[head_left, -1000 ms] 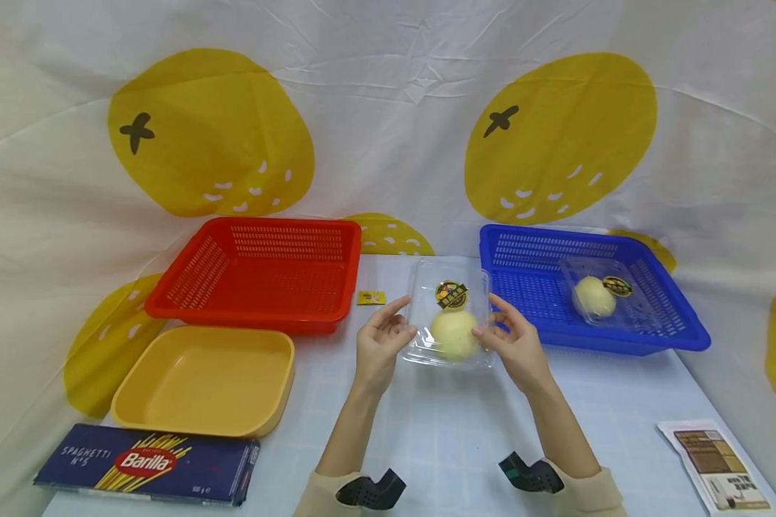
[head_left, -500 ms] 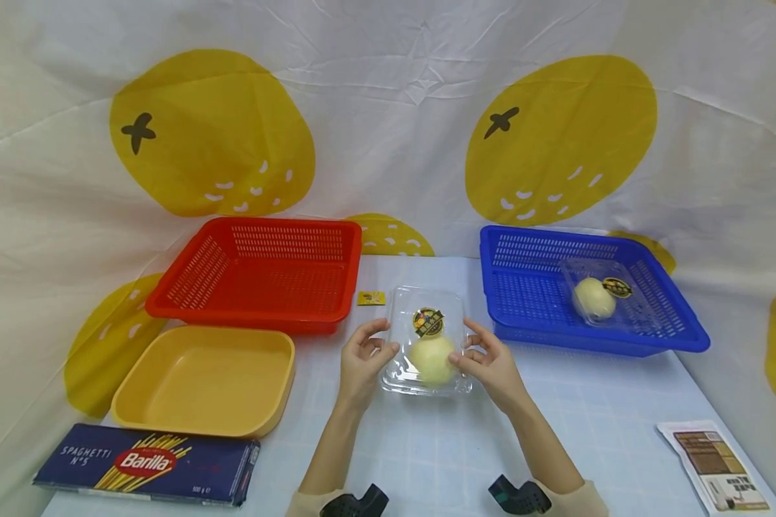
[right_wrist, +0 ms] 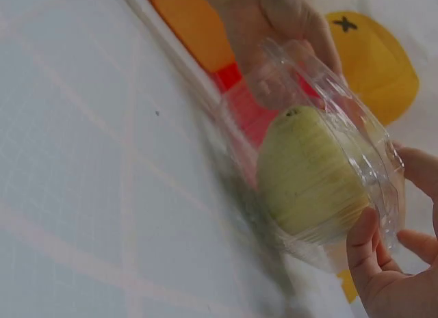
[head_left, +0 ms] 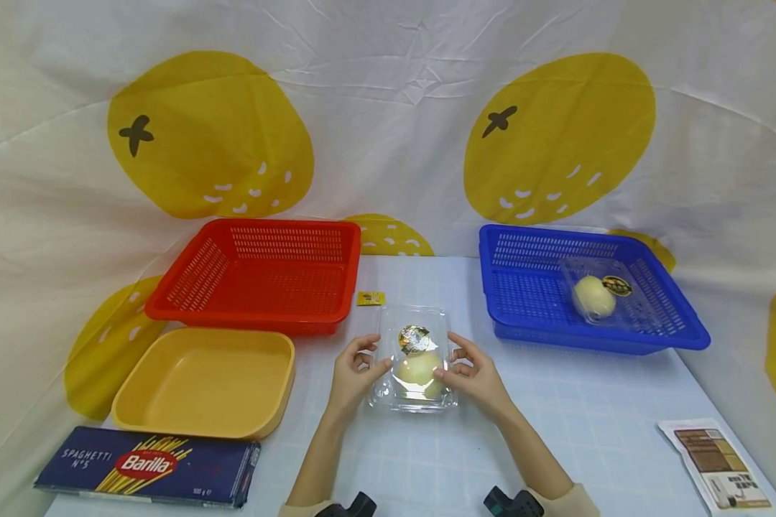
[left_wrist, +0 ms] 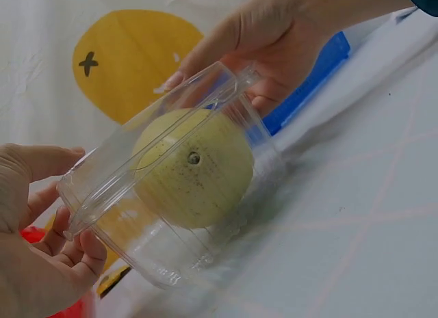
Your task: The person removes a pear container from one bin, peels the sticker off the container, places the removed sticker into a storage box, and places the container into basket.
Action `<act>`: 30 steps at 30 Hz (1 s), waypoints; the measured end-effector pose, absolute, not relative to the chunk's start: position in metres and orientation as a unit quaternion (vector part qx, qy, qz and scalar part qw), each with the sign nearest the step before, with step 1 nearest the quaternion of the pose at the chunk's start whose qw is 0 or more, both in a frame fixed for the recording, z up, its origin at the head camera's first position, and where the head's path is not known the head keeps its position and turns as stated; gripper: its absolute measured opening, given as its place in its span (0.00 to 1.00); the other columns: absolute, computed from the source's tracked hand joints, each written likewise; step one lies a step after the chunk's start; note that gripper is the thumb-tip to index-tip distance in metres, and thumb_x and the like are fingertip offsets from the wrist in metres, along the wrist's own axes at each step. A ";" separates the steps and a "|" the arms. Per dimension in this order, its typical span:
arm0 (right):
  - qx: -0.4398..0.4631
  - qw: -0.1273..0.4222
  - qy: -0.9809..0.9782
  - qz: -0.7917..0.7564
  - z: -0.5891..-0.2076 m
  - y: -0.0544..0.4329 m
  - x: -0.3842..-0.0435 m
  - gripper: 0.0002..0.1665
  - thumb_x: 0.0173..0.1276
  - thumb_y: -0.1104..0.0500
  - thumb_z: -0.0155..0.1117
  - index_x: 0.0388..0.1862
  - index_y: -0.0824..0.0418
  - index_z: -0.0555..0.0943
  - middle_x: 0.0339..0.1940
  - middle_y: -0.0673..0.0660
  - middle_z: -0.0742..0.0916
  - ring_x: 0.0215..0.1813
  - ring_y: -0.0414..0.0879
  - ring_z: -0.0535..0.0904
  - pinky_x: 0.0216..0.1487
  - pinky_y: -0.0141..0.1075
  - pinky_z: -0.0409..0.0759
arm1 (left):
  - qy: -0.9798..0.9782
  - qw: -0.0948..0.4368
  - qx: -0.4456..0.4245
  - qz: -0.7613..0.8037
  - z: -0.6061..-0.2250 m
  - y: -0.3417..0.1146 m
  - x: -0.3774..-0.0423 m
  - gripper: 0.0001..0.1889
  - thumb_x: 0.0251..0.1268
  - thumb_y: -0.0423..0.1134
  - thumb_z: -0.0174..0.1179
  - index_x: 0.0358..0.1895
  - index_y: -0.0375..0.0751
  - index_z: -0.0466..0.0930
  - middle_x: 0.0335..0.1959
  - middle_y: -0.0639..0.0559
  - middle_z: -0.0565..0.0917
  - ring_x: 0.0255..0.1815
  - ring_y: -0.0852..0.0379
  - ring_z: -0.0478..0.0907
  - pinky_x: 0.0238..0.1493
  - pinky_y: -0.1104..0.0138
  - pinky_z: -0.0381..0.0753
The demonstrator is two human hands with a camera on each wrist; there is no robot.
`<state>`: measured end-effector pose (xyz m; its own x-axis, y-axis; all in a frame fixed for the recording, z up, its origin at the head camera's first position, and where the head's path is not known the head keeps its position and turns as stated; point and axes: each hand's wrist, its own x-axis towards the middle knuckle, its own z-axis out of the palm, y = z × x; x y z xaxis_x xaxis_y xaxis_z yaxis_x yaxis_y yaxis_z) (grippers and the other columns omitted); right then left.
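A clear plastic clamshell box (head_left: 388, 319) with a round gold-and-black sticker (head_left: 417, 339) is held in front of the body. Inside lies one pale yellow-green round fruit (left_wrist: 195, 167), its dark stem spot showing in the left wrist view. My left hand (head_left: 350, 377) grips the box's left edge, thumb on top and fingers curled at the side. On the opposite edge my right hand (head_left: 481, 380) holds it the same way. In both wrist views the box's lower part is close over the table.
A red basket (head_left: 259, 323) and yellow tray (head_left: 200, 424) stand left, with a blue spaghetti pack (head_left: 213, 470) in front. At right, a blue basket (head_left: 524, 323) holds another boxed fruit (head_left: 595, 298). A small yellow packet (head_left: 371, 298) lies behind; a white-brown pouch (head_left: 718, 463) lies front right.
Both hands have brought the clamshell box toward the body and slightly left, away from the blue basket, and lower. The grip on both sides looks the same. The baskets and packs have stayed put.
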<state>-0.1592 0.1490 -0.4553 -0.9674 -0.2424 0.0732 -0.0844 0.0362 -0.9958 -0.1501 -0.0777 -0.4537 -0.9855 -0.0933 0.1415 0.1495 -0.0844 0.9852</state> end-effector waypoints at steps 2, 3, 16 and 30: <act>-0.109 0.062 0.720 -0.682 -0.457 0.148 -0.159 0.44 0.53 0.71 0.68 0.69 0.70 0.60 0.42 0.63 0.72 0.28 0.37 0.77 0.32 0.27 0.77 | -0.679 0.080 -0.022 -0.730 -0.456 -0.079 -0.151 0.23 0.46 0.21 0.66 0.51 0.25 0.75 0.40 0.37 0.73 0.29 0.60 0.68 0.29 0.78 0.67; -0.105 0.065 0.722 -0.681 -0.458 0.148 -0.158 0.44 0.53 0.70 0.68 0.69 0.69 0.61 0.42 0.63 0.72 0.27 0.37 0.77 0.32 0.27 0.76 | -0.679 0.078 -0.023 -0.729 -0.458 -0.080 -0.151 0.23 0.46 0.21 0.66 0.51 0.24 0.75 0.40 0.36 0.73 0.29 0.60 0.68 0.30 0.78 0.67; -0.083 0.087 0.736 -0.666 -0.461 0.146 -0.161 0.43 0.55 0.68 0.69 0.69 0.67 0.62 0.44 0.66 0.73 0.24 0.36 0.72 0.29 0.26 0.73 | -0.730 0.097 -0.021 -0.676 -0.461 -0.085 -0.154 0.20 0.47 0.25 0.68 0.47 0.25 0.78 0.36 0.34 0.77 0.33 0.51 0.72 0.33 0.75 0.71; -0.075 0.092 0.747 -0.654 -0.467 0.148 -0.163 0.44 0.57 0.65 0.69 0.71 0.65 0.61 0.46 0.67 0.75 0.23 0.36 0.73 0.30 0.27 0.73 | -0.730 0.164 -0.124 -0.651 -0.415 -0.070 -0.168 0.15 0.45 0.19 0.66 0.41 0.19 0.78 0.33 0.27 0.80 0.38 0.30 0.75 0.46 0.48 0.73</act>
